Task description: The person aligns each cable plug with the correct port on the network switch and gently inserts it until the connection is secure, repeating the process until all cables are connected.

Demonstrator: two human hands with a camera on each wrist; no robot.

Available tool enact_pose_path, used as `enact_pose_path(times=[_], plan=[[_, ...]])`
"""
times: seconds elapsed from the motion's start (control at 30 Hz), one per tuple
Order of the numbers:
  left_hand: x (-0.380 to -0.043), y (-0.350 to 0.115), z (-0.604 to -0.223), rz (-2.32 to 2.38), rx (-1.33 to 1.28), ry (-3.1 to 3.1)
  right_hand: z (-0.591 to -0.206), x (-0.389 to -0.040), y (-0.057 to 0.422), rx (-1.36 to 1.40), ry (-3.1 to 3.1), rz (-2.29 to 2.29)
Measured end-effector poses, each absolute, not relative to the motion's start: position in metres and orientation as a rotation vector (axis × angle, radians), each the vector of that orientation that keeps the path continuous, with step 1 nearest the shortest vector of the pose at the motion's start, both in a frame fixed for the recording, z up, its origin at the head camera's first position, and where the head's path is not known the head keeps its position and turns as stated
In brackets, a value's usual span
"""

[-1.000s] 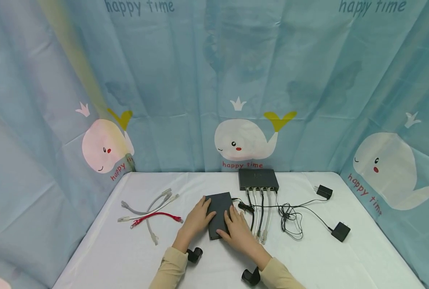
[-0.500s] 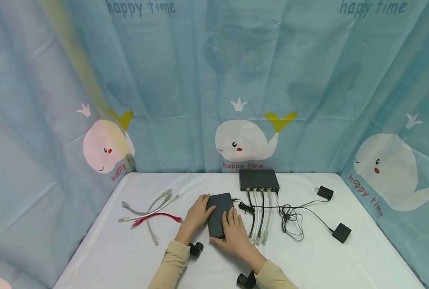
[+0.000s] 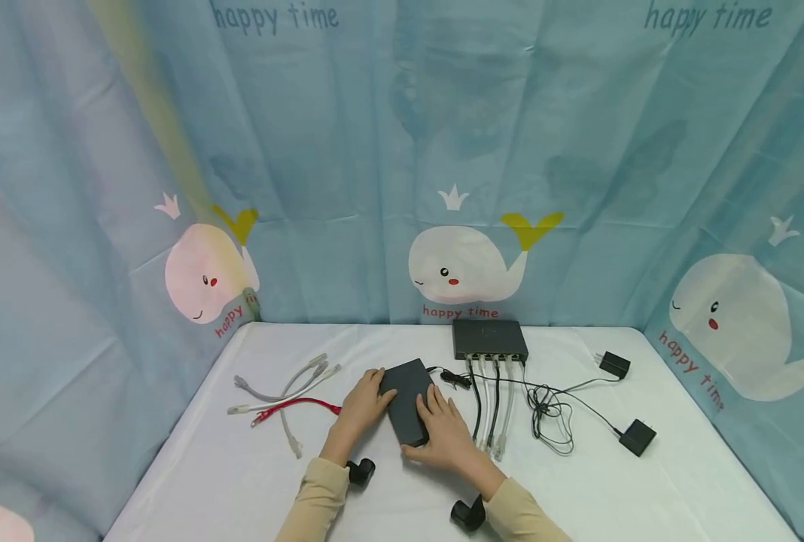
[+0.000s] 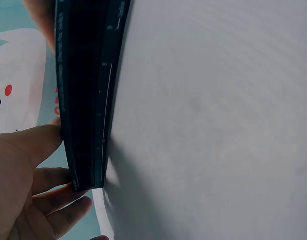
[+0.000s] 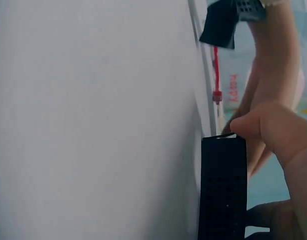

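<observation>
A dark Ethernet switch (image 3: 404, 403) lies at a slant near the middle of the table, between both hands. My left hand (image 3: 357, 410) holds its far left corner, thumb over the top and fingers at the edge. Along the right side and near end, my right hand (image 3: 448, 440) grips it. The left wrist view shows the switch's row of ports (image 4: 83, 110) with small printed numbers. A vented side of the switch (image 5: 223, 185) shows in the right wrist view, with the right thumb at its corner. A thin black power cable (image 3: 456, 378) leaves its far right corner.
Another black switch (image 3: 490, 340) stands at the back with several network cables (image 3: 497, 406) plugged in. Two power adapters (image 3: 615, 365) and a tangled cord (image 3: 546, 406) lie at right. Grey and white network cables (image 3: 293, 399) and a red one (image 3: 300, 400) lie at left.
The held switch has turned a little counterclockwise, its far end swinging left. My right thumb has moved from its top to its near edge. The cable bundle beside it shifted slightly.
</observation>
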State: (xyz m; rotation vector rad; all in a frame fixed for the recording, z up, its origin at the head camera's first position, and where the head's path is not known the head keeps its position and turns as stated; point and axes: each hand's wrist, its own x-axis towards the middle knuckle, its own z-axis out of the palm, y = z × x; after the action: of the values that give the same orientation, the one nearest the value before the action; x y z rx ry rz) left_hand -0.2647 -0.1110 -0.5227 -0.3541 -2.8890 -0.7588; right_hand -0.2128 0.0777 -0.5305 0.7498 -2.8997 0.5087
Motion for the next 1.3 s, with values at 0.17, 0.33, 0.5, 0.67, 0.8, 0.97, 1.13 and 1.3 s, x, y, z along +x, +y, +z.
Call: enact_pose_path(times=[0.17, 0.33, 0.5, 0.67, 0.8, 0.97, 1.13, 1.3], plan=[[-0.262, -0.114, -0.525, -0.746, -0.356, -2.894, -0.531, -0.218, 0.087, 0.765, -2.927, 0.545], [-0.259, -0.115, -0.525, -0.746, -0.356, -2.888, -0.534, -0.222, 0.096, 0.79, -2.905, 0.569], [-0.256, -0.114, -0.524, -0.757, -0.341, -2.884, -0.535, -0.226, 0.103, 0.848, -2.868, 0.6], [-0.252, -0.113, -0.52, -0.793, -0.346, -2.874, -0.534, -0.23, 0.11, 0.874, -2.887, 0.601], [-0.25, -0.117, -0.517, -0.768, -0.371, -2.892, -0.534, -0.231, 0.113, 0.904, -2.903, 0.599], [-0.249, -0.132, -0.511, -0.725, -0.408, -2.916, -0.533, -0.231, 0.114, 0.947, -2.89, 0.61], [-0.249, -0.155, -0.505, -0.652, -0.403, -2.972, -0.534, -0.232, 0.115, 0.96, -2.878, 0.606], [-0.246, -0.176, -0.501, -0.646, -0.379, -3.009, -0.535, -0.232, 0.115, 0.96, -2.89, 0.606]])
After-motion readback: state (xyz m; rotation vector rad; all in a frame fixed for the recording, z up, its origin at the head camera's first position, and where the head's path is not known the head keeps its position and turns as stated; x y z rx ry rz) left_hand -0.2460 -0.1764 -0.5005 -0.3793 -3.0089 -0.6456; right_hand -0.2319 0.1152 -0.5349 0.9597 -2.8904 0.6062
